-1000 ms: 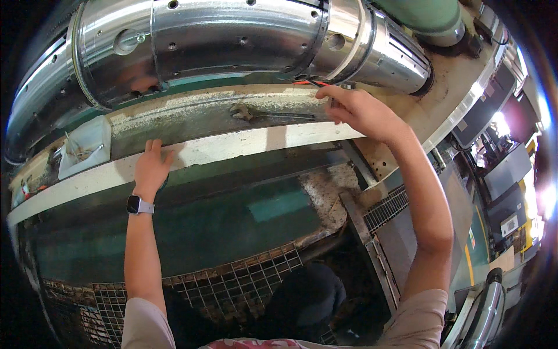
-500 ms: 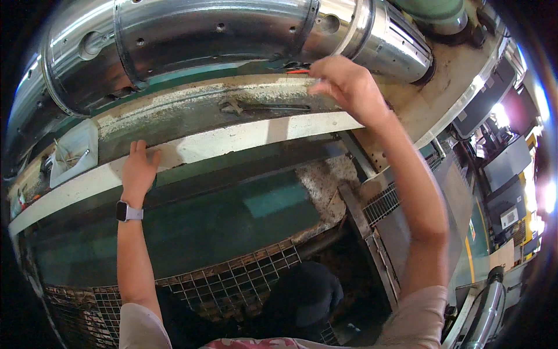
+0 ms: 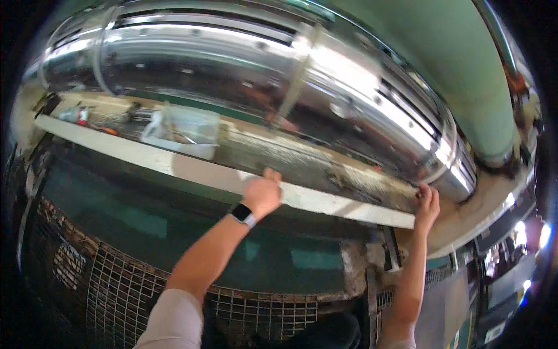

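A white ledge (image 3: 192, 168) runs with its long axis from upper left down to lower right, under a big shiny drum (image 3: 279, 75). On the trough behind it sits a clear plastic tub (image 3: 183, 131); small items at the far left are too blurred to name. The left hand (image 3: 261, 195), a watch (image 3: 243, 214) on its wrist, rests on the ledge, fingers curled over its far edge. The right hand (image 3: 427, 206) touches the ledge's right end beside the drum; whether it pinches anything cannot be told.
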A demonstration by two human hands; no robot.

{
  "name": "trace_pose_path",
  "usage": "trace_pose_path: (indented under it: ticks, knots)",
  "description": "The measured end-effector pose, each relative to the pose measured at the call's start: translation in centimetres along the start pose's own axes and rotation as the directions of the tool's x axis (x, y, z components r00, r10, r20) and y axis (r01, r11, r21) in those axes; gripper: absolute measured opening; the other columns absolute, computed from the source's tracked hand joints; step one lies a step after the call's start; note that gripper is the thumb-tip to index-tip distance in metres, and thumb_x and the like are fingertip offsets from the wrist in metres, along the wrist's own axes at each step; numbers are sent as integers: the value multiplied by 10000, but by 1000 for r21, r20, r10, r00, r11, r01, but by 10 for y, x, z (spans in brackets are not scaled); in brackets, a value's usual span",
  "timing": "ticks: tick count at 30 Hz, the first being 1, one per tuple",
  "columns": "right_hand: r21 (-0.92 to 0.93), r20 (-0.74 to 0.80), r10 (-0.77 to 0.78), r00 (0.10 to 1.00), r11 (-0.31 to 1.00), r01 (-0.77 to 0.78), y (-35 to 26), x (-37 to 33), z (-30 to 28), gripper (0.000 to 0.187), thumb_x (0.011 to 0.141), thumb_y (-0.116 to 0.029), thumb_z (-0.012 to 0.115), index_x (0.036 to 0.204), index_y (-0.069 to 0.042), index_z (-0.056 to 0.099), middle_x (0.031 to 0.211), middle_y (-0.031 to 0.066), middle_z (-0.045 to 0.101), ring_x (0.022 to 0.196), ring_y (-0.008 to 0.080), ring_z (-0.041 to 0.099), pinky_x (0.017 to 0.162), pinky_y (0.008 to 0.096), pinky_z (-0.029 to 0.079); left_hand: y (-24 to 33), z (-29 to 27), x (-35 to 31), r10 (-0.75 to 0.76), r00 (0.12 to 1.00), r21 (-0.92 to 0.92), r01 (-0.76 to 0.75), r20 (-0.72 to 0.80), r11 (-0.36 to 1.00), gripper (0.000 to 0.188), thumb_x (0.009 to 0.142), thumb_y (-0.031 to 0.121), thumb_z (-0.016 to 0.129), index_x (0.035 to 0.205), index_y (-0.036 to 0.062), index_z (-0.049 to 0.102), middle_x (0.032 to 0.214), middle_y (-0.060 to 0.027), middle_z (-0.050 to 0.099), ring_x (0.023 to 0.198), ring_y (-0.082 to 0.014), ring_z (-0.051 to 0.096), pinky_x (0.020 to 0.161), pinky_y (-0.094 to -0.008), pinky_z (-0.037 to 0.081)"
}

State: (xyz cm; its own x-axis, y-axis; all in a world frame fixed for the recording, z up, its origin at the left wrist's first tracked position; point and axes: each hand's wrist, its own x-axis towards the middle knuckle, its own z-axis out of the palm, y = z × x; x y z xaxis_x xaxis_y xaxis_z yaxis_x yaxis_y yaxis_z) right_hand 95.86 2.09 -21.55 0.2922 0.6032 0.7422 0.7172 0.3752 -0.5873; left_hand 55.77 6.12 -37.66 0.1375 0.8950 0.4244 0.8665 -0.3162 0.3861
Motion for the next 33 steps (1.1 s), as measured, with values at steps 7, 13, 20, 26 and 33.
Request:
trace_pose_path:
  ticks: [7,13,20,26,33]
  knots:
    - [106,3,171,985,980,-170,18,-20,-8,368,973,-324,402,1208,-44,449,1118,93,575,952,177,604,585,259,512,-8,-16,-1,84,992,-151,-69,96,986,358,798,244,557,1054,5,487,1059,-180,486,771,-349,602,640,-466,489]
    - [-43,2,223,975,974,-223,4,-31,7,346,967,-306,424,1178,-33,446,1052,108,592,910,177,621,600,267,523,-18,-16,-1,117,993,-207,-119,-20,971,181,801,122,497,935,4,524,942,-167,513,680,-298,620,580,-402,508]
    - [-260,-30,199,979,945,-200,-14,-36,28,296,973,-276,411,1146,-37,433,1002,129,602,835,181,636,565,249,481,-26,-14,-3,163,987,-207,-159,0,965,211,791,127,509,972,18,507,998,-153,510,668,-266,631,580,-369,514]
    - [-126,-100,214,972,966,-226,-4,-38,30,185,966,-151,411,1116,-48,440,943,104,623,781,169,642,540,238,465,-31,-16,-3,126,989,-317,-94,82,944,251,774,135,547,978,-4,498,999,-170,486,697,-303,616,620,-409,509]
    - [227,-185,222,957,958,-178,12,-38,32,298,955,-118,433,1207,38,460,1063,186,612,921,239,626,762,310,511,-24,-14,-1,120,993,-375,-103,22,921,228,790,90,474,1004,20,512,1060,-212,504,697,-358,596,647,-467,482]
